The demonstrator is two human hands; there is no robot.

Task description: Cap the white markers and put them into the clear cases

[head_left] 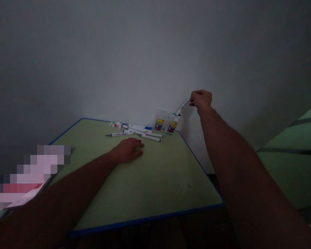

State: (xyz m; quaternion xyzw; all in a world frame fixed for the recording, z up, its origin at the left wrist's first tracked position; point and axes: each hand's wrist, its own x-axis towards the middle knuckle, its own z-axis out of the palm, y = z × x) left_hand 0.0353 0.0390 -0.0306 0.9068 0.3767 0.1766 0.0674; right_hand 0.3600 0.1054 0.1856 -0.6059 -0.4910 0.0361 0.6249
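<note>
My right hand [201,100] is raised at the table's back right, its fingers pinching the upper end of a white marker [183,105]. The marker slants down to the left, its lower end at the top of a clear plastic case [171,126] with a yellow, red and blue label. Whether that end is inside the case I cannot tell. My left hand [129,149] lies flat on the tabletop with its fingers apart, holding nothing. Just beyond it are several loose white markers [150,138], lying in a heap.
A second clear case [159,123] stands left of the first, close to the wall [134,62]. The pale green table [145,186] has a blue edge. At the left, a blurred-out pinkish item [33,176] lies on the table. Green panels [298,166] show at the right.
</note>
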